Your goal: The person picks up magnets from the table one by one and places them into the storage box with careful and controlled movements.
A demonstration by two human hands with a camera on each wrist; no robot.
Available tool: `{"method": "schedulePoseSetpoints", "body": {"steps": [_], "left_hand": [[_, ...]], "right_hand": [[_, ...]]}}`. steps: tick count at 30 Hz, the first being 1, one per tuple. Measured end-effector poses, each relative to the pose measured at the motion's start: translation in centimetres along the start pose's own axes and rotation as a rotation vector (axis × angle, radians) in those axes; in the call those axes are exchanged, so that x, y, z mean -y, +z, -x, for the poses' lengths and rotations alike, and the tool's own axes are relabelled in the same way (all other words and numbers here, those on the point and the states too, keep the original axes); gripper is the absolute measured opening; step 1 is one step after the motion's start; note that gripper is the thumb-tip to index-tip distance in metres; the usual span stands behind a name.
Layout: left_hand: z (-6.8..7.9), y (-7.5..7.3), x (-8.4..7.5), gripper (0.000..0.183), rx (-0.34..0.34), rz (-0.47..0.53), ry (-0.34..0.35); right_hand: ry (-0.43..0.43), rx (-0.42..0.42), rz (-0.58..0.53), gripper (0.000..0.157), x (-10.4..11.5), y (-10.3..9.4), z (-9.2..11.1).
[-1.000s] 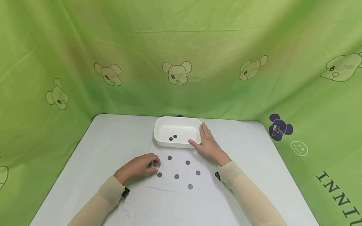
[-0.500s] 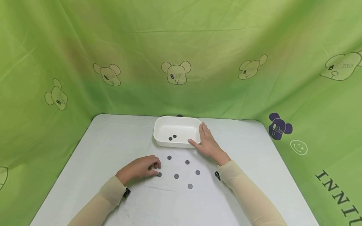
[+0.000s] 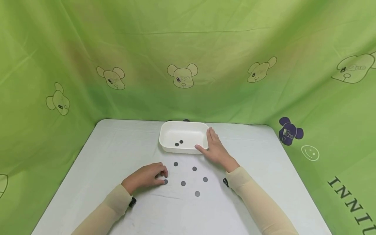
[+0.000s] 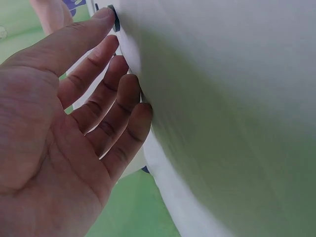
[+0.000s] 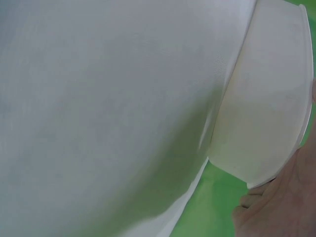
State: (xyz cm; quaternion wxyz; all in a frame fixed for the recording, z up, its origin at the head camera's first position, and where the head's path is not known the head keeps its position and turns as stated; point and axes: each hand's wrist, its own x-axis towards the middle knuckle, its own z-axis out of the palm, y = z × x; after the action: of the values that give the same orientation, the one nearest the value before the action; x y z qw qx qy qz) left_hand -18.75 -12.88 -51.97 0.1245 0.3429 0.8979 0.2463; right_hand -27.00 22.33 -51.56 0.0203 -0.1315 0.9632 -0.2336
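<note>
Left hand (image 3: 147, 175): fingers loosely bent, thumb spread from them, its tip touching one grey disc (image 3: 166, 181) flat on the table (image 3: 117, 143). White tub (image 3: 179, 150): near the table's far edge, two dark discs (image 3: 181, 142) inside. Five loose discs (image 3: 183, 183): spread before tub. Right hand (image 3: 216, 151): thumb over tub's near rim, fingers extended along its right end.

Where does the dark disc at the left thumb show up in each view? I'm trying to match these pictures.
Head: the dark disc is below and left of centre, at the tip of the left thumb.
Left wrist: the disc is near the top edge, left of centre, seen nearly edge-on by the thumb tip.
Right wrist: not in it.
Shared landmark: the white tabletop, visible in all three.
</note>
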Motion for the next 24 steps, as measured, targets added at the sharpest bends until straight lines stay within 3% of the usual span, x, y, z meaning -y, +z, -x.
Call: {"method": "schedulePoseSetpoints", "body": {"steps": [12,24], "left_hand": [[0.57,0.29,-0.52,0.013,-0.022,-0.014,0.033],[0.26,0.29,-0.64,0.013,-0.018,-0.040,0.036]], "right_hand": [[-0.007,-0.003,-0.001,0.115,-0.08,0.23,0.26],[-0.010,0.006,0.001,0.115,0.11,-0.10,0.14]]}}
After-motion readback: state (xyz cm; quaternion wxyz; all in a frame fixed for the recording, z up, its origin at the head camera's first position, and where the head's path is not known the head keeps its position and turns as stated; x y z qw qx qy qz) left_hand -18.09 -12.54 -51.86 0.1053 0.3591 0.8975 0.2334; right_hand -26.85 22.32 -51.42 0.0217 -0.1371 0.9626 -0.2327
